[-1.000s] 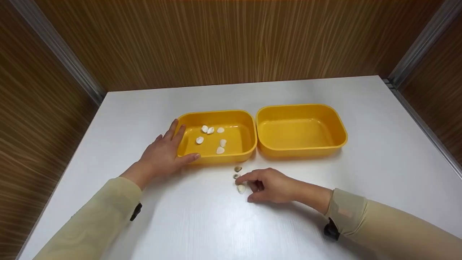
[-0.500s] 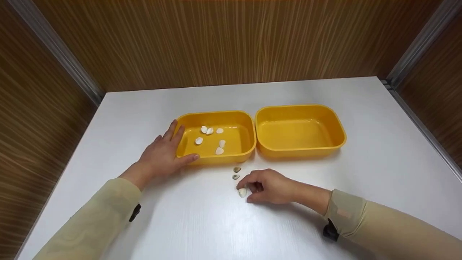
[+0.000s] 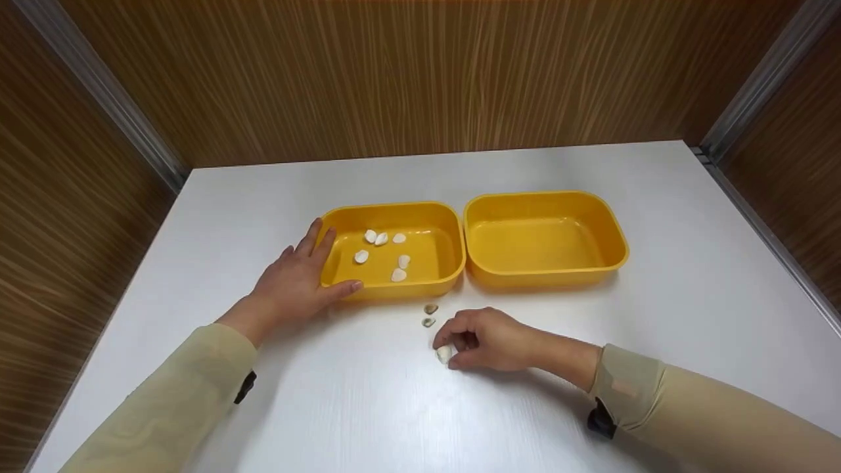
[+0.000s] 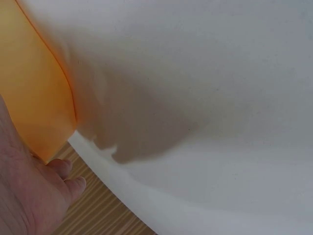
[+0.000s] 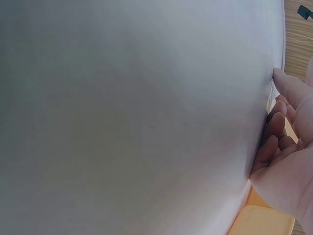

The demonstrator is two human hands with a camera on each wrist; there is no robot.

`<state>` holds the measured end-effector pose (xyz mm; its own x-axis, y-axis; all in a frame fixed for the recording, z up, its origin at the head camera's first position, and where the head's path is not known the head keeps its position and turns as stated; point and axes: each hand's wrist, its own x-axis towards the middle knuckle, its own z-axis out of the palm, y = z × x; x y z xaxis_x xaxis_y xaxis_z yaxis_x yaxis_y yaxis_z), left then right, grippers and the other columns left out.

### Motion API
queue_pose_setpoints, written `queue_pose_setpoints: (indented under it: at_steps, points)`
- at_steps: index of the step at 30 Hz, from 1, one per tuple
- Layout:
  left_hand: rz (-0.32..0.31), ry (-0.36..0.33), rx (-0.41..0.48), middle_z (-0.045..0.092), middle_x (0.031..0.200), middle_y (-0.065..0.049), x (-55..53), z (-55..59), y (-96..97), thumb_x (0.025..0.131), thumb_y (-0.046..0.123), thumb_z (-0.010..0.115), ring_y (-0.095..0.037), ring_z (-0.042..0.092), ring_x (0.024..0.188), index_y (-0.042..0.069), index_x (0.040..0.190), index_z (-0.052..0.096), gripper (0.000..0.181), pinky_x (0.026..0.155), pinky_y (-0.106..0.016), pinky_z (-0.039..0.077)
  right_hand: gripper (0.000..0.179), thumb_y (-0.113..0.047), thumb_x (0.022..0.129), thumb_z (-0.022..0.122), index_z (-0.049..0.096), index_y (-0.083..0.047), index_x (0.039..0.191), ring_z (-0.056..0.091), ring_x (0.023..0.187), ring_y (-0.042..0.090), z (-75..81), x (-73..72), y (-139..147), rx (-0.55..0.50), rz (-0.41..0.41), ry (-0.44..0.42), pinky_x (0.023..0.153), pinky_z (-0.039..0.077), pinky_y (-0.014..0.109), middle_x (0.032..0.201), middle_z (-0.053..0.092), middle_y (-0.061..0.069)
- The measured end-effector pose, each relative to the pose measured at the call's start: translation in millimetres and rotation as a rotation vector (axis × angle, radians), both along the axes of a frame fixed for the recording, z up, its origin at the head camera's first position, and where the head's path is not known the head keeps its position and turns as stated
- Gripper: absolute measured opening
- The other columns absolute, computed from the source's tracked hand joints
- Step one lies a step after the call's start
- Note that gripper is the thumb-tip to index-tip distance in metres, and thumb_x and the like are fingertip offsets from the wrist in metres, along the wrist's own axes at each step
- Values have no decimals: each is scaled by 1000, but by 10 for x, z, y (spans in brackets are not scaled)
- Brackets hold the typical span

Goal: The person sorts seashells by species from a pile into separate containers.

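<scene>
My left hand (image 3: pixel 294 276) rests with spread, straight fingers on the left end of a yellow bin (image 3: pixel 420 289), its thumb over the front rim. In the left wrist view the hand (image 4: pixel 29 191) lies against the bin's yellow wall (image 4: pixel 39 83). Inside that bin lie several white seashells (image 3: pixel 361 257). On the table in front, my right hand (image 3: pixel 493 338) pinches a white seashell (image 3: pixel 445 355) between thumb and index finger. Just beyond it lie two small brownish seashells (image 3: pixel 430 309). The right wrist view shows the hand (image 5: pixel 288 132) low at the tabletop, its other fingers curled.
A second yellow bin (image 3: pixel 545 272) stands right beside the first, with nothing in it. Both are on a white table (image 3: pixel 368 407). Wood-grain panels (image 3: pixel 420 79) close off the back and both sides.
My right fingers have drawn the white seashell slightly toward me, away from the brownish ones, and closed round it. The left hand stays on the bin.
</scene>
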<state>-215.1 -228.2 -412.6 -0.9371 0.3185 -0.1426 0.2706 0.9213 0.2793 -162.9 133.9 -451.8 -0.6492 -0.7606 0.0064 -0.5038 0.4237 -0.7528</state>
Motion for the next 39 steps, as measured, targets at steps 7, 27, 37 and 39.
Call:
queue_pose_setpoints:
  at_steps: [7,27,37,39]
  points:
    - [17,-26,-17,-14,178,-7,-17,-5,9,86,97,36,-58,26,152,15,172,3,123,125,-65,22,25,-7,89,86,80,-17,112,54,79,10,1,3,6,-6,4,-9,71,46,21,85,60,-7]
    - [-2,11,2,-9,178,-12,-13,-2,5,87,95,39,-58,31,150,11,172,8,123,124,-64,24,19,-6,88,86,76,-13,102,53,77,10,10,15,-3,-15,-4,-6,71,44,21,81,58,-8]
    - [13,-5,0,-10,178,-11,-3,4,13,87,94,39,-62,29,149,12,172,7,122,122,-66,26,20,-6,86,89,77,-15,99,54,84,11,-24,33,29,-46,-23,-16,73,44,21,89,62,0]
    - [20,-7,0,-10,178,-10,-1,3,18,87,94,40,-61,29,149,13,172,7,122,122,-67,26,20,-6,85,89,77,-15,99,55,85,13,-24,39,45,-58,-21,-12,74,45,21,91,62,1]
